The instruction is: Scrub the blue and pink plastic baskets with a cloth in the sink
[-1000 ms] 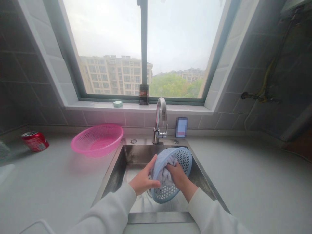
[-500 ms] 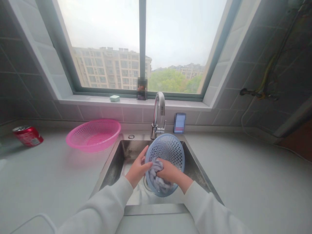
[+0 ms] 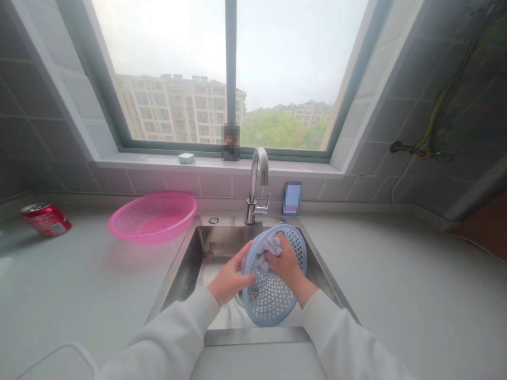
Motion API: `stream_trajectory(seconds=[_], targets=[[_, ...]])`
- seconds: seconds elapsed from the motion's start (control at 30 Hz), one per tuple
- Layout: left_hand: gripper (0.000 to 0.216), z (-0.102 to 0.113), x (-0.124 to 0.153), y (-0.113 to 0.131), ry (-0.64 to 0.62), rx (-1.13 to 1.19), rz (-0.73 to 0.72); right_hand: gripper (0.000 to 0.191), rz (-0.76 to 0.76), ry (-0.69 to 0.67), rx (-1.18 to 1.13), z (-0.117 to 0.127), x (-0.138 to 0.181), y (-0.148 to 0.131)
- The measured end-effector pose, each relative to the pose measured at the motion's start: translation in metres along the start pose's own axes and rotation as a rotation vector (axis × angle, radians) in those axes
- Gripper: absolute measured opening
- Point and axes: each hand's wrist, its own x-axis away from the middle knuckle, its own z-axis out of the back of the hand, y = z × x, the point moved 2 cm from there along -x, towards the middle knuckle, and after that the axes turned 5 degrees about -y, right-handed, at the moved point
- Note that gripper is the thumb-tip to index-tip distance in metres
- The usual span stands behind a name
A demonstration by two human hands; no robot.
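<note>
A light blue plastic colander (image 3: 273,298), full of small holes, is tilted over the metal sink (image 3: 216,243). My left hand (image 3: 232,277) grips its left rim, thumb on the inner side and the other fingers partly hidden behind. Inside the colander, my right hand (image 3: 287,264) is closed on a crumpled pale grey-lilac cloth (image 3: 269,250), which presses against the upper left of the inner wall. The right fingertips are buried in the cloth.
Behind the sink stands a chrome faucet (image 3: 257,182), with a phone (image 3: 292,199) leaning on the wall to its right. A pink basket (image 3: 154,219) and a red can (image 3: 46,219) rest on the left counter. On the windowsill is a small pale green block (image 3: 186,158).
My right hand has moved the cloth from the colander's lower left up to its upper part. The colander has turned and shifted slightly right, with my left hand still on its rim.
</note>
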Motion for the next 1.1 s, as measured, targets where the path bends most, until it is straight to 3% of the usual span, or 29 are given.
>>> stream_trajectory(seconds=[0.17, 0.3, 0.4, 0.53, 0.6, 0.67, 0.73, 0.83, 0.97, 1.03, 1.1], targets=[[0.109, -0.001, -0.001, 0.0, 0.1, 0.058, -0.025, 0.032, 0.021, -0.452, -0.063, -0.027, 0.018, -0.023], [0.113, 0.001, -0.001, 0.005, 0.143, 0.161, 0.041, 0.028, -0.04, -0.679, 0.095, -0.029, 0.022, -0.015], [0.113, 0.003, 0.0, 0.008, 0.13, 0.173, 0.062, 0.025, -0.175, -0.642, 0.316, -0.018, 0.017, 0.005], [0.114, 0.004, -0.001, 0.003, 0.075, 0.156, 0.089, 0.026, -0.312, -0.303, 0.439, 0.005, 0.003, 0.021], [0.113, 0.003, -0.002, -0.002, 0.028, 0.133, 0.072, 0.027, -0.248, -0.122, 0.405, 0.011, -0.003, 0.016], [0.109, 0.003, -0.002, -0.007, -0.006, 0.084, 0.036, 0.026, -0.122, -0.051, 0.315, 0.01, -0.004, 0.005], [0.105, 0.005, -0.002, -0.011, -0.012, 0.013, 0.009, 0.026, -0.017, -0.133, 0.184, 0.0, 0.001, -0.008], [0.103, 0.007, -0.001, -0.014, 0.003, -0.026, -0.001, 0.032, 0.057, -0.418, 0.034, -0.02, 0.015, -0.021], [0.108, 0.012, -0.004, -0.013, 0.03, 0.04, -0.023, 0.03, 0.038, -0.695, 0.146, -0.034, 0.027, -0.014], [0.108, 0.014, -0.005, -0.012, 0.026, 0.038, -0.04, 0.025, -0.059, -0.713, 0.285, -0.03, 0.025, -0.001], [0.106, 0.016, -0.005, -0.01, 0.012, 0.004, -0.049, 0.023, -0.183, -0.606, 0.421, -0.02, 0.019, 0.013]])
